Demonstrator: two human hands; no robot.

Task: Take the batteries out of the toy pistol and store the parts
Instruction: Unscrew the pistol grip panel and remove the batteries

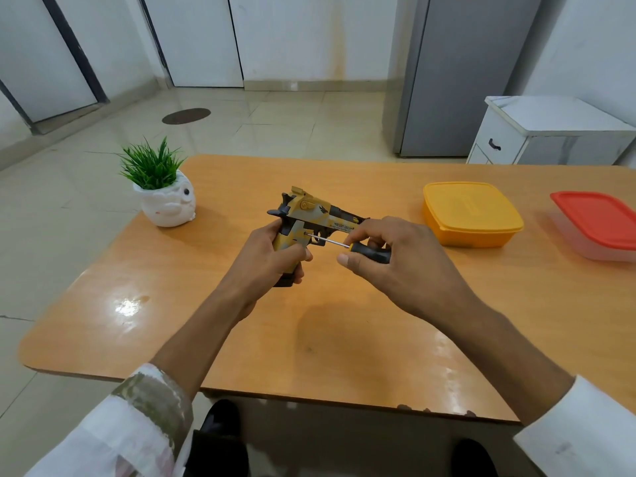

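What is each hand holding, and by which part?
The left hand grips the toy pistol by its handle; the right hand holds the screwdriver by its black handle.

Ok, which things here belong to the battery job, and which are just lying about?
Job: toy pistol, gripped by the left hand; screwdriver, held by the right hand, tip at the pistol's grip; yellow box and red-lidded box, both lidded, probably for storage.
Lying about: owl-pot plant on the table; white cabinet behind.

Lit brightly and evenly from overhead. Recorded white glare on table [128,307] at near left, faint soft shadow at its centre. Noted wide-angle bowing toward edges; found centre sharp, corners slightly softened.
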